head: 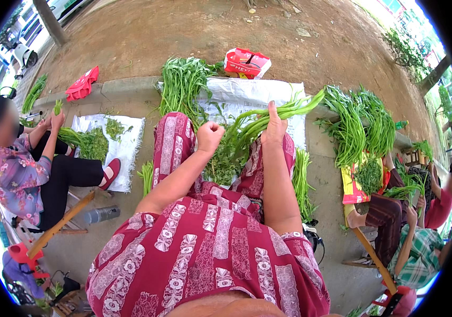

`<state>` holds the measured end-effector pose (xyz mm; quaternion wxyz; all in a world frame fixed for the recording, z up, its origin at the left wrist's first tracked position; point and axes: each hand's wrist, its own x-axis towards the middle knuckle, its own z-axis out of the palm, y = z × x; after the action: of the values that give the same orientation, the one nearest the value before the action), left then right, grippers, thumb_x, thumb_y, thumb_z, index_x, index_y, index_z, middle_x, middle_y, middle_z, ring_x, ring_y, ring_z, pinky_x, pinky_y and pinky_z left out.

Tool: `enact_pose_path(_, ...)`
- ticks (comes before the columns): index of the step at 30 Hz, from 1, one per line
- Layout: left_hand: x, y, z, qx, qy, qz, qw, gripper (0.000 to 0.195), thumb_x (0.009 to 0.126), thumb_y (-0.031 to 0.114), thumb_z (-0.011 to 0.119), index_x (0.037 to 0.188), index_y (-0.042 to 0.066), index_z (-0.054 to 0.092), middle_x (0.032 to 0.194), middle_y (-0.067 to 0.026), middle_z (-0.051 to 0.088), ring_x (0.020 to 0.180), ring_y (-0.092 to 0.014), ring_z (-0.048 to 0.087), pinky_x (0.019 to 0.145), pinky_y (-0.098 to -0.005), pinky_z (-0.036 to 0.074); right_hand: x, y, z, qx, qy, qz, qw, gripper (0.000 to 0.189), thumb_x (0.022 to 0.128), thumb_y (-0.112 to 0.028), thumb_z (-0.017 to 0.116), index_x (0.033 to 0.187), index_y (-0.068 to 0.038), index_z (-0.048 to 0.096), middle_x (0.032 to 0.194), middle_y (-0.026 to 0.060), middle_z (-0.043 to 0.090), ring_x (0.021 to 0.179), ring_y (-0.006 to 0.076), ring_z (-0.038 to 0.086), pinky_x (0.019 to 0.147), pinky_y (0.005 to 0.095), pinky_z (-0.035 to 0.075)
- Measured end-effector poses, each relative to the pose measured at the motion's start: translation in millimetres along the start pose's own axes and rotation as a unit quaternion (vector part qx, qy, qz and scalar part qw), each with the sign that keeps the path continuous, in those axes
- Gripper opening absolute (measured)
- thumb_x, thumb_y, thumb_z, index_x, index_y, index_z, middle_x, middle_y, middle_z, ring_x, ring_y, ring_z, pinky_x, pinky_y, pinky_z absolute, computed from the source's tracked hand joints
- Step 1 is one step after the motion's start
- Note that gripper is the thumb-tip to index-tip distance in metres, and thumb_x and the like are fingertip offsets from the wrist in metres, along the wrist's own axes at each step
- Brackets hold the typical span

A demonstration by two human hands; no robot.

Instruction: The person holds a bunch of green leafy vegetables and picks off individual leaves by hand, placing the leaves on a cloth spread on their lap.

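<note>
My right hand (275,126) grips a bunch of long green leafy stems (255,123), which look like water spinach, thumb pointing up. The cut ends stick out to the right and the leaves hang between my knees. My left hand (211,137) is curled into a fist left of the bunch, apart from the right hand; nothing shows in it. Under the bunch lies a heap of picked leaves (221,168). A white woven sack (295,90) is spread beneath it. A large bundle of water spinach (182,85) rests at the sack's far left.
A red and white bag (247,63) stands beyond the curb (127,88). More greens (359,123) lie at right, and stems (302,184) beside my right knee. A co-worker (20,158) sits at left with greens in hand; others (416,249) sit at right. A grey bottle (102,214) lies at left.
</note>
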<state>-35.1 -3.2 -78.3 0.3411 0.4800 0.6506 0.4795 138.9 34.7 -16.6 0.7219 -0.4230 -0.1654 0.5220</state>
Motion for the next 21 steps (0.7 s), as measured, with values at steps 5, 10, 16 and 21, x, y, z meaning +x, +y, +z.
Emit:
enact_pose_path(5,-8.0,45.3,0.1,-0.029,0.030,0.162,0.986,0.007,0.070,0.005,0.065,0.072,0.000,0.060,0.071,-0.0071,0.056,0.059,-0.015,0.055,0.058,-0.0264,0.047,-1.2,1.6,3.0,0.018,-0.022,0.033,0.999,0.028,0.077,-0.019,0.073,0.087,-0.004,0.051,0.076,0.0060,0.054,0.058,0.0188,0.055,0.053,0.0338,0.049)
enact_pose_path(10,-23.0,62.0,3.8,-0.044,-0.067,0.154,0.985,0.012,0.078,0.008,0.064,0.085,-0.001,0.064,0.066,-0.0017,0.057,0.056,-0.007,0.049,0.052,-0.0222,0.041,-2.7,-1.2,2.8,0.024,-0.041,0.049,0.998,0.027,0.077,-0.018,0.073,0.087,-0.006,0.052,0.072,0.0031,0.053,0.055,0.0159,0.054,0.050,0.0309,0.048)
enact_pose_path(16,-23.0,73.0,16.4,-0.005,-0.084,0.160,0.984,0.022,0.082,0.013,0.062,0.097,-0.004,0.063,0.063,-0.0006,0.057,0.053,-0.005,0.047,0.049,-0.0227,0.040,-2.8,5.4,2.2,-0.001,-0.073,0.030,0.997,0.023,0.076,-0.016,0.073,0.085,-0.006,0.054,0.073,0.0026,0.055,0.056,0.0155,0.055,0.051,0.0298,0.048)
enact_pose_path(21,-13.8,58.1,25.8,-0.070,-0.152,0.094,0.981,0.026,0.084,0.016,0.061,0.099,-0.006,0.061,0.062,-0.0024,0.058,0.049,-0.006,0.050,0.044,-0.0222,0.040,-4.0,9.6,2.6,-0.026,-0.075,0.000,0.997,0.022,0.076,-0.014,0.074,0.086,-0.004,0.056,0.077,0.0023,0.057,0.064,0.0131,0.055,0.058,0.0283,0.046)
